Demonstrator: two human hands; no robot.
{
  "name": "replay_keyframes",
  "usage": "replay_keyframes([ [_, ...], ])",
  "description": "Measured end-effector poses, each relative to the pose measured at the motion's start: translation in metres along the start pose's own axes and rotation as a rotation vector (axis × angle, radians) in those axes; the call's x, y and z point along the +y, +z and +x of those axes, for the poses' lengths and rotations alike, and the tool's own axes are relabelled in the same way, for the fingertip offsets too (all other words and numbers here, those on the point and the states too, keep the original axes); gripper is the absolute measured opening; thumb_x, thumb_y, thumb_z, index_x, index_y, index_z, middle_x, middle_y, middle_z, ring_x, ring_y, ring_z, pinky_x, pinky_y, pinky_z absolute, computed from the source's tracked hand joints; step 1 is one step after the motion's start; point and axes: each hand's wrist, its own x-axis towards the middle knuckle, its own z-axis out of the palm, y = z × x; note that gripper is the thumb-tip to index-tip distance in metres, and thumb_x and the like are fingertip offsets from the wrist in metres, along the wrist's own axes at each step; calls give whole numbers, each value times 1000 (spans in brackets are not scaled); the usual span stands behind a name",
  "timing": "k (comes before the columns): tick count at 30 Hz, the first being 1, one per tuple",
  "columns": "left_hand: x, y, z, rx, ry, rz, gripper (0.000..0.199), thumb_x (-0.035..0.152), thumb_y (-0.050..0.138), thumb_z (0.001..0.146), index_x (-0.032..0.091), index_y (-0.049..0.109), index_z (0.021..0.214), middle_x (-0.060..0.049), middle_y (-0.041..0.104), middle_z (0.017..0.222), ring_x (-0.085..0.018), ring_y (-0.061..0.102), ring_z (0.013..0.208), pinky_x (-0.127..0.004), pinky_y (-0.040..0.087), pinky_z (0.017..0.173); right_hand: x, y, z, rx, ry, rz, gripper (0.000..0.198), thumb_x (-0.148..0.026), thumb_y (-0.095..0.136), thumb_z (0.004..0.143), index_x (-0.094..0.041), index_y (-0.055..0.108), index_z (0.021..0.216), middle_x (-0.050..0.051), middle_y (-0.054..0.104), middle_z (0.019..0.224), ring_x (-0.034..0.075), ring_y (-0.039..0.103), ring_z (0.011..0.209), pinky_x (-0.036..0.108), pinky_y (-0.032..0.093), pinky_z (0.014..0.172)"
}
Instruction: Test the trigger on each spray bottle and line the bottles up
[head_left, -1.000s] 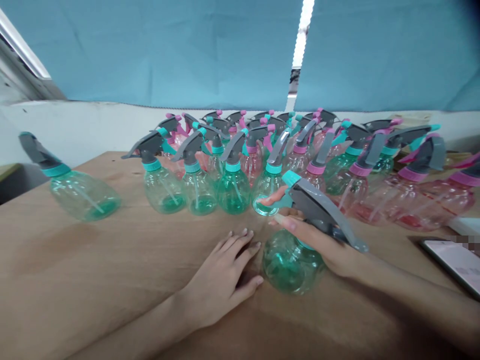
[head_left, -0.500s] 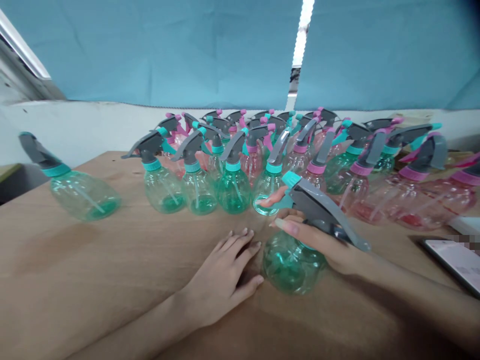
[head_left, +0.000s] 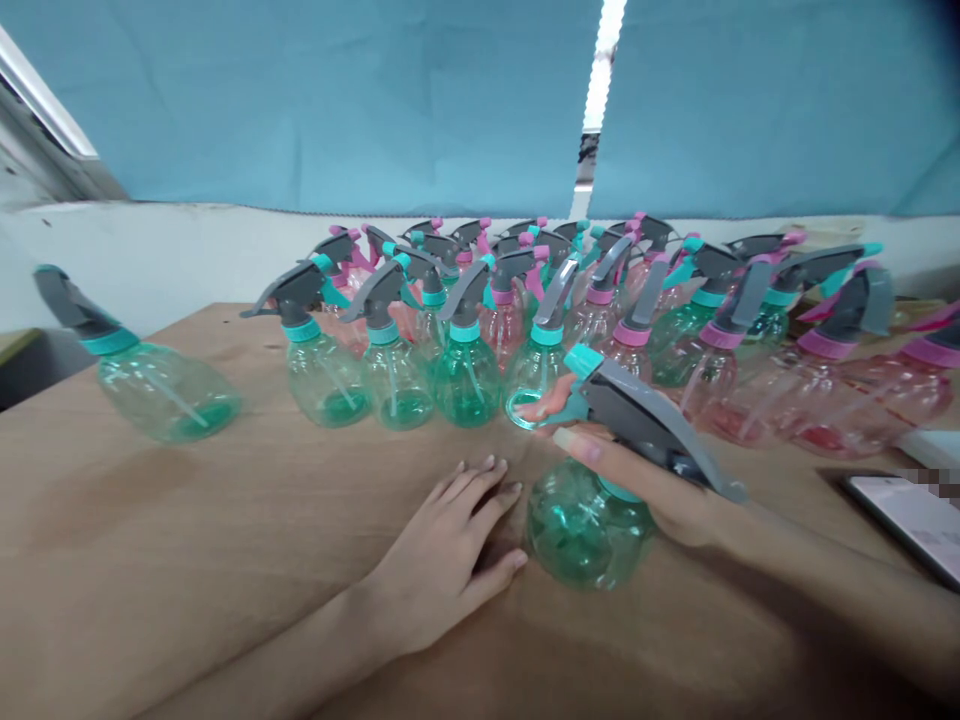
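A green spray bottle point(head_left: 589, 530) with a grey and teal spray head stands in front of me, its nozzle turned to the left and away. My right hand point(head_left: 637, 475) is closed around the neck, thumb along the near side and fingers at the teal trigger. Part of the neck is hidden behind this hand. Palm down on the wooden table point(head_left: 300, 570), my left hand point(head_left: 446, 550) lies with its fingers stretched out, just left of the bottle and holding nothing.
Several green spray bottles point(head_left: 326, 380) and pink spray bottles point(head_left: 750, 400) crowd the back of the table. One green spray bottle point(head_left: 169, 390) is apart at the left. A phone point(head_left: 911, 520) lies at the right edge. Behind hangs a blue cloth point(head_left: 360, 110).
The fingers of my right hand have shifted slightly at the trigger, and the spray head has moved a little. My left hand stays in place.
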Motion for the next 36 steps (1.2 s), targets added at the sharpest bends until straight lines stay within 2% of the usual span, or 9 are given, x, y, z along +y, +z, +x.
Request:
replay_keyframes([
  [7,1,-2,0,-15,-10,6,49,40,51,94,17,43,136,-13,40,145,-29,32,135,-49,28,109,-5,-2,1,0,15,-16,17,-42,54,88,-26,59,85,-6,48,55,12,47,46,31,47,61],
  [11,1,-1,0,-4,-9,10,50,41,50,94,18,41,138,-12,39,146,-29,32,135,-48,28,109,-10,-6,2,-39,36,-93,20,-40,54,88,-23,56,77,-4,53,60,13,51,54,33,47,69],
  [16,-1,1,-1,0,-3,19,51,42,49,95,18,39,139,-11,38,146,-29,32,135,-49,29,109,-8,-6,0,3,5,-88,25,-41,52,89,-24,56,72,-1,58,66,14,54,58,31,48,63],
  [22,-1,0,-1,-20,-8,34,52,42,49,95,17,39,139,-12,37,147,-28,30,136,-48,27,110,-10,-5,1,-21,-2,-34,27,-43,50,89,-24,50,69,-5,41,54,12,40,49,33,47,67],
  [26,1,-1,0,-24,-18,33,52,41,49,95,17,38,139,-13,37,147,-28,30,136,-49,28,109,-12,-6,2,-50,9,-32,24,-42,51,88,-24,52,73,-5,39,54,12,39,49,30,43,56],
  [28,1,-2,0,-33,-23,27,51,40,50,95,17,39,138,-13,37,147,-28,30,136,-49,28,109,-11,-6,2,-62,16,-35,18,-41,53,88,-25,56,80,-6,41,53,13,43,47,30,44,57],
  [30,2,-2,0,-42,-25,21,50,40,51,95,16,40,137,-13,38,146,-28,31,136,-49,28,109,-10,-5,0,-54,27,-18,14,-40,54,88,-27,58,92,-6,48,53,14,50,48,32,48,60],
  [32,1,-2,0,-40,-20,17,49,39,51,94,16,41,137,-14,39,145,-28,32,135,-49,28,109,-7,-4,-2,-41,41,10,18,-38,56,88,-28,58,102,-5,55,57,15,57,53,33,51,66],
  [36,0,-1,0,-12,-4,0,56,41,53,92,16,36,139,-14,39,145,-29,32,135,-49,27,109,-1,-1,-3,-42,36,72,24,-35,58,87,-27,56,110,0,67,81,17,66,71,35,53,79],
])
